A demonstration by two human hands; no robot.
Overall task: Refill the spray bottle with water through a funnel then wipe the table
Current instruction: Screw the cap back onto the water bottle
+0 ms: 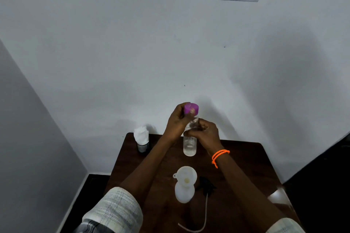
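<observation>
Funnel [186, 175] in spray bottle [184, 193], seemingly before water bottle [189, 145].

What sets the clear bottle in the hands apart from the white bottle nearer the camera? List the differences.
The clear bottle is see-through, with water showing low inside; the white spray bottle is opaque.
The clear bottle wears a purple cap, gripped by the left hand, with the right hand round its body; the white spray bottle stands untouched.
The white spray bottle carries a white funnel in its mouth; the clear bottle has none.
Both are upright above the dark table.
</observation>
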